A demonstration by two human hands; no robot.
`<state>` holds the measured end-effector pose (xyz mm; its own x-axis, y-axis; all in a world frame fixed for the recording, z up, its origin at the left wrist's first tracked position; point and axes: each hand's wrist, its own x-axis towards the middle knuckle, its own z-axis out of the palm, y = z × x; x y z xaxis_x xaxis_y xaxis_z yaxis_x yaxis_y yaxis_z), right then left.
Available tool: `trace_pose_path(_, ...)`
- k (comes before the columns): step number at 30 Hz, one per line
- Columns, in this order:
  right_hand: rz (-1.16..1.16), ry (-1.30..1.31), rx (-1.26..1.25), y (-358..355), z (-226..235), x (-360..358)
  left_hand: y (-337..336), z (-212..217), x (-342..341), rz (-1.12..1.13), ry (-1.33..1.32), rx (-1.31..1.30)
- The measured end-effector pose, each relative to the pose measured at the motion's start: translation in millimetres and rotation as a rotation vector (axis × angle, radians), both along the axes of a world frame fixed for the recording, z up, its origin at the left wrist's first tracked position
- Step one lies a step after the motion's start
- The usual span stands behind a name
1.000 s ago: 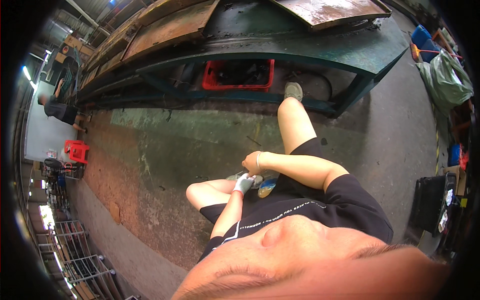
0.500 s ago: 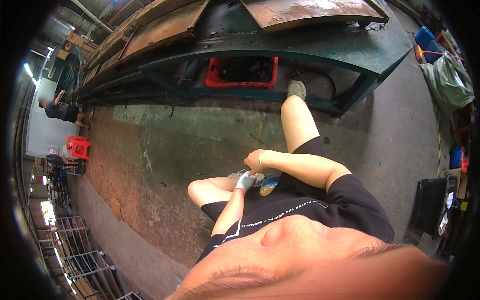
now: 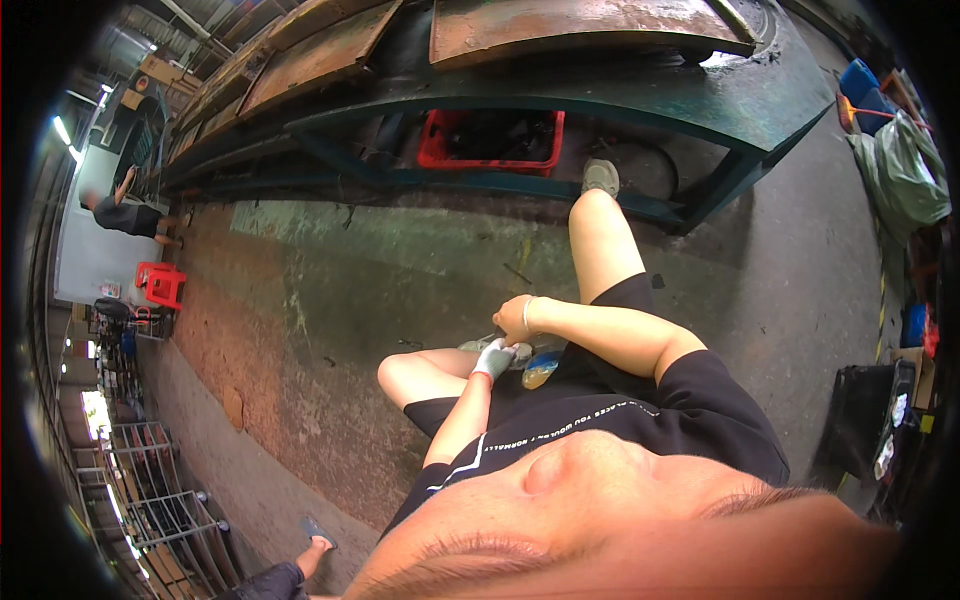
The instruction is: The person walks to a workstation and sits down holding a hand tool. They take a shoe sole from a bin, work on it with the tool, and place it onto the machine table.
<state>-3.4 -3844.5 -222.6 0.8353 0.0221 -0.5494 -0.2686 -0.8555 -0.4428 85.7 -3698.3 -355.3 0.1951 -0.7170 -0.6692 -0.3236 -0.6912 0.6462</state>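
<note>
My left hand (image 3: pixel 493 358) wears a pale grey-white glove, and its fingers are closed near my lap. Bare and curled, my right hand (image 3: pixel 514 319) meets the gloved fingertips from above; a light bracelet (image 3: pixel 526 314) circles its wrist. Whatever is pinched where the hands meet is too small to make out. Just behind the gloved hand shows a light-coloured shoe (image 3: pixel 521 353), partly hidden. Beside it lies a rounded blue and tan thing (image 3: pixel 541 370) whose kind I cannot tell.
Ahead stands a long dark green bench (image 3: pixel 640 100) bearing rusty brown panels (image 3: pixel 580 25). Beneath it sits a red crate (image 3: pixel 430 145). My other shoe (image 3: pixel 601 176) rests at its lower rail. Red stools (image 3: pixel 160 285), a person (image 3: pixel 125 215) and metal racks (image 3: pixel 160 480) are at left; grey-green sacks (image 3: pixel 905 170) at right.
The rusty panels on the bench have shifted left. Another person's leg and foot have come into view at the lower left. My hands remain together, nearly in the same place.
</note>
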Motion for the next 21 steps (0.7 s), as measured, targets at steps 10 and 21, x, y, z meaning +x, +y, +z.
trace_pose_path(10, -0.048, -0.052, -0.014, 1.5, 0.5, -2.7, -1.6, 13.1, -2.4, -0.032, 0.027, -0.066)
trace_pose_path(21, -0.060, -0.058, -0.004, 4.2, 7.0, -0.6, 10.5, -44.5, 15.3, -0.328, -0.146, 0.026)
